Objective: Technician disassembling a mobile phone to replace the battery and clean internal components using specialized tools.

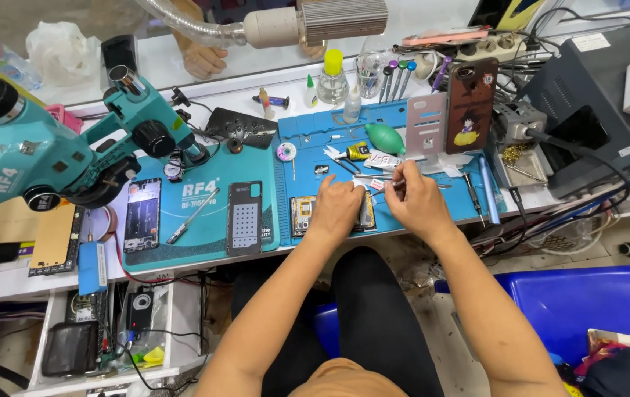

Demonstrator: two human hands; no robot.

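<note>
Near us: our dark lap under the bench | left hand [335,208] lies flat, fingers bent down on the open phone [304,215] on the blue mat [296,140] | right hand [416,202] just beside, fingers pinched on thin tweezers [373,177] | teal microscope [50,143] far left.

phone [302,215] on mat [476,206], near desk front edge | left hand [335,208] on phone | right hand [418,202] just right | microscope [50,158] at left edge | blower [384,138] behind hands

A white workbench [204,92] under bright light, a blue bin [587,301] on the dirty floor [432,294] beside it.
</note>
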